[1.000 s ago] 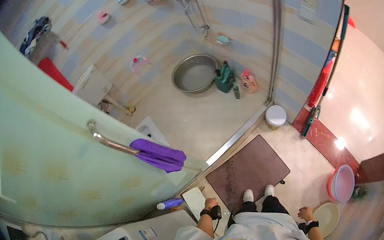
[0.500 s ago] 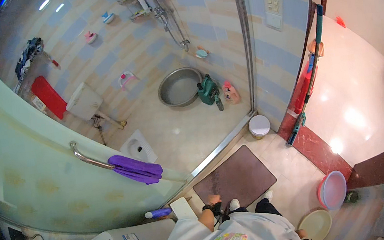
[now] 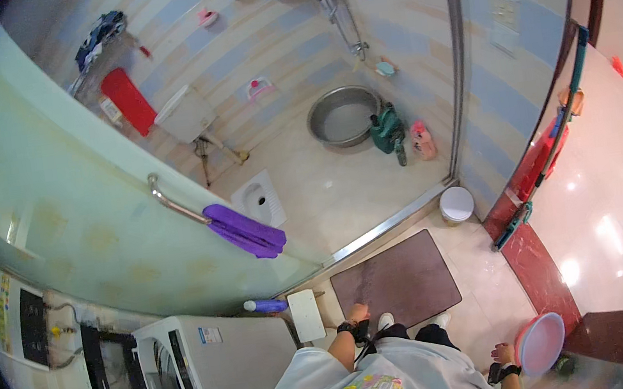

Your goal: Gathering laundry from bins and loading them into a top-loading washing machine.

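My left hand (image 3: 358, 313) hangs over the near-left edge of the brown floor mat (image 3: 398, 281), its fingers loosely apart with nothing visible in them. A dark band circles that wrist. My right hand (image 3: 503, 354) is at the lower right, also with a dark wristband, its fingers spread and nothing seen in them. It is right beside a pink basin (image 3: 542, 345) with a pale inside; whether they touch I cannot tell. A white stool (image 3: 306, 315) stands left of my left hand, near a purple bottle (image 3: 266, 306).
An open washing machine (image 3: 247, 360) stands at lower left. A glass partition (image 3: 98, 246) carries a purple towel (image 3: 247, 230). Beyond the metal sill (image 3: 390, 223) are a squat toilet (image 3: 259, 200), a metal basin (image 3: 345, 115) and a green jug (image 3: 388, 129). A white-lidded bucket (image 3: 456, 205) stands by the doorway.
The view has shifted left, so the room sits further right. My right hand has come into fuller view, up beside the pink basin. The cream basin no longer shows.
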A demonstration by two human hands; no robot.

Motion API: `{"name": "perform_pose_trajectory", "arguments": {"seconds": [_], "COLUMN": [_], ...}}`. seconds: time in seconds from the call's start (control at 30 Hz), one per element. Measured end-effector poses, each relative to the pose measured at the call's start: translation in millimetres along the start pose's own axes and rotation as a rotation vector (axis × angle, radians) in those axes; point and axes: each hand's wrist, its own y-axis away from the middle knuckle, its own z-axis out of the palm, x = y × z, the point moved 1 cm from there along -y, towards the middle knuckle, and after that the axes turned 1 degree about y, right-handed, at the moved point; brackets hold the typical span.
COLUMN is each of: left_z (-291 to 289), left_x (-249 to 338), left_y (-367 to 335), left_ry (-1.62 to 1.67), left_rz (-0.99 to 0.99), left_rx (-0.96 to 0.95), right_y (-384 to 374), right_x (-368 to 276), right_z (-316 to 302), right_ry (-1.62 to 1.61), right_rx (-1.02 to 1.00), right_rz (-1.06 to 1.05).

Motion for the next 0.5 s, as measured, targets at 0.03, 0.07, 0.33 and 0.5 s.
{"name": "perform_pose_trajectory", "arguments": {"seconds": [0.03,0.07,0.33,0.5], "left_z": [-6,-12,-35,-42], "left_x": [-6,-24,-129,-178], "left_y": [8,17,62,74], "left_ry": [-0.274,-0.258,-0.631,0.072], "left_rz": [0.057,0.042,0.218,0.064], "left_rx": [-0.053,-0.029,0.156,0.203], "right_y": [-3,-7,-34,-61], "right_x": [-4,-8,-14,-30], "right_z": [4,9,47,61], "right_ry": [0.015,0.008,0.364,0.039], "right_rx": [-0.016,-0.038,-0.404,-0.406], "right_rz": [0.007,0.023,-0.13,0.256]}}
